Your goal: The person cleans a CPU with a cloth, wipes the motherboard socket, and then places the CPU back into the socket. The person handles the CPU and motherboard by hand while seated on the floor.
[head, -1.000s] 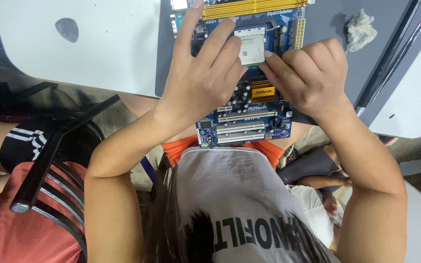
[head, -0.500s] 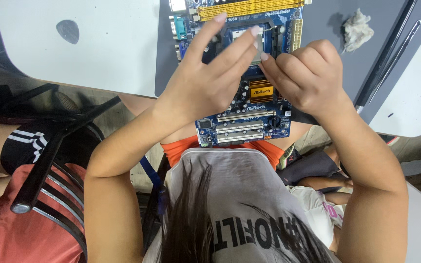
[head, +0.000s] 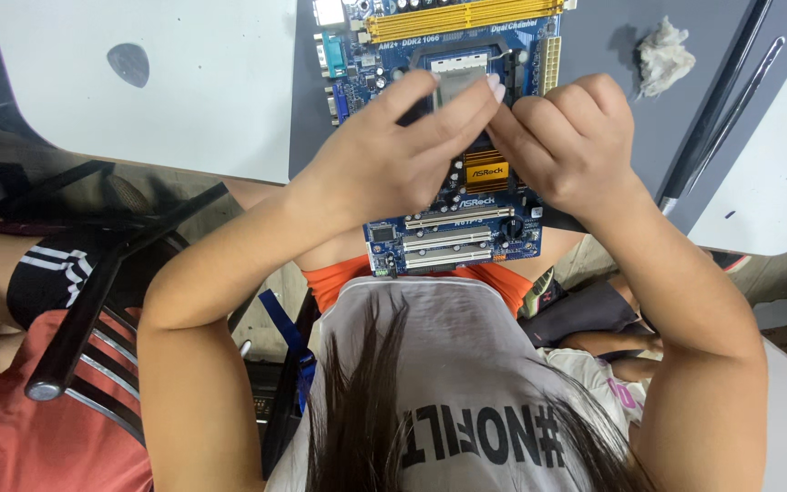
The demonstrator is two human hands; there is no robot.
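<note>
Hands meet over one blue motherboard (head: pixel 453 223) that lies on a dark grey surface (head: pixel 612 36), its near edge hanging past the surface toward the person's lap. The left hand (head: pixel 384 169) stretches its fingers (head: pixel 453 114) across the board and pinches one square silvery processor chip (head: pixel 460 87) between thumb and fingertips, just above the white processor socket (head: pixel 455 62); whether the chip already touches the socket cannot be told. The right hand (head: pixel 571 146) is curled, its fingertips pressed against the chip's right edge beside the left fingertips, so both hands grip the same chip.

On the board, two yellow memory slots (head: pixel 462 16) run along the far edge, three white expansion slots (head: pixel 448 237) lie at the near edge, and one gold heatsink (head: pixel 486 169) sits between the hands. One crumpled white wad (head: pixel 662 55) rests on the dark surface to the right, well apart from the board. Two white surfaces flank the dark one: one on the left (head: pixel 184 91), one on the right (head: pixel 776 191). One black chair (head: pixel 93 301) stands at lower left.
</note>
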